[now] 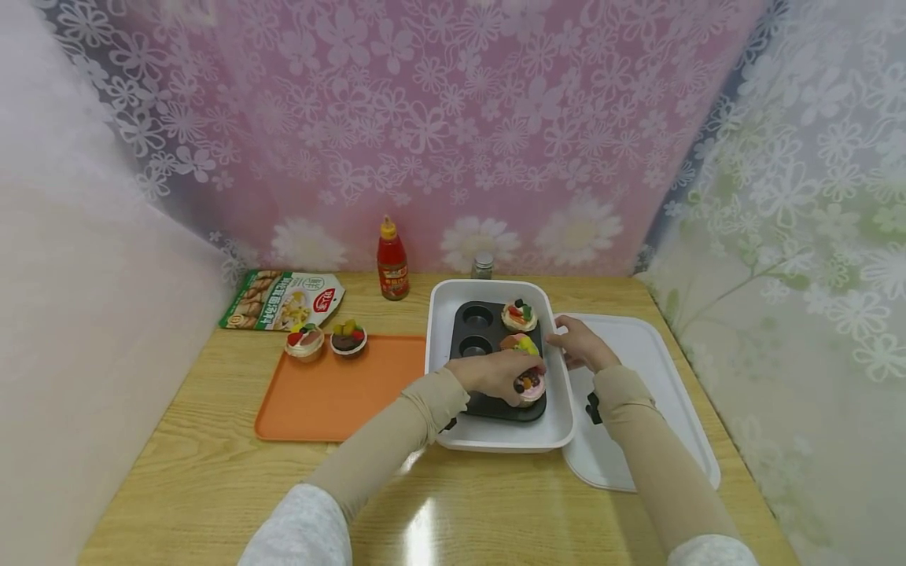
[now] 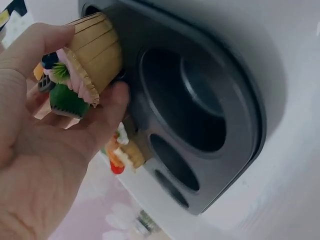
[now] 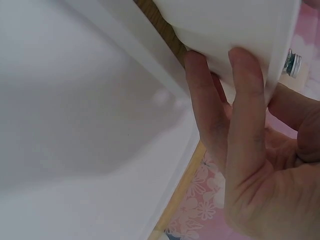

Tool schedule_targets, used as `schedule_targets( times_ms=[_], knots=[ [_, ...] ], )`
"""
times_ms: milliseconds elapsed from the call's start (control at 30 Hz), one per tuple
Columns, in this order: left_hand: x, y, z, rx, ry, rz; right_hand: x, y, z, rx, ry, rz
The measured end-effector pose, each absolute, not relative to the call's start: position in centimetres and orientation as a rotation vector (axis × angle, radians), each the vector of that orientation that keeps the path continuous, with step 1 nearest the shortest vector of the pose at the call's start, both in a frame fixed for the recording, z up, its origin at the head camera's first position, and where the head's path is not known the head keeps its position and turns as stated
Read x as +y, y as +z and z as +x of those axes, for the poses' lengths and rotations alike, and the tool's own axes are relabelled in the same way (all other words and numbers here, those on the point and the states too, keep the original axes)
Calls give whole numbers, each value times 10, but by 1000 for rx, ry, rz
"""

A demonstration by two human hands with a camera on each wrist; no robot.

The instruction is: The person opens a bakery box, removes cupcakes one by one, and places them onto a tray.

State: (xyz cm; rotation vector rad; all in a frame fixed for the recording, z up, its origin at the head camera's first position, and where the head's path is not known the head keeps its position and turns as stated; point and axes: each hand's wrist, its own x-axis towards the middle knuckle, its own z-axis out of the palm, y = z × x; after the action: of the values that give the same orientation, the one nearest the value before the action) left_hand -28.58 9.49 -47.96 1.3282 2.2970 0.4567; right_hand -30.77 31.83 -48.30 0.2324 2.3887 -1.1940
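Left hand [image 2: 45,150] grips cupcake [image 2: 82,60] over muffin tin [image 2: 210,125]; right hand [image 1: 576,346] steadies white dish [image 1: 495,436]; orange tray [image 1: 333,401] beside.

Wooden table [image 1: 212,472], orange tray [image 1: 333,401], white dish [image 1: 495,436], lid [image 1: 658,369]

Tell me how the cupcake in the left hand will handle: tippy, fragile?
The cupcake looks stiff and light, probably a toy. Its wrapper narrows toward the base under bulky toppings, so it may tip outside the muffin tin. Toppings could snag or detach.
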Motion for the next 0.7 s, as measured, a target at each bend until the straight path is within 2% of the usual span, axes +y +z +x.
schedule_targets(
  times_ms=[400, 700],
  knots=[
    [70, -442, -287, 2333, 593, 1271, 319, -480, -307, 2412, -1202, 196],
    [36, -434, -300, 2461, 736, 1159, 318, -484, -311, 2389, -1172, 237]
  ],
)
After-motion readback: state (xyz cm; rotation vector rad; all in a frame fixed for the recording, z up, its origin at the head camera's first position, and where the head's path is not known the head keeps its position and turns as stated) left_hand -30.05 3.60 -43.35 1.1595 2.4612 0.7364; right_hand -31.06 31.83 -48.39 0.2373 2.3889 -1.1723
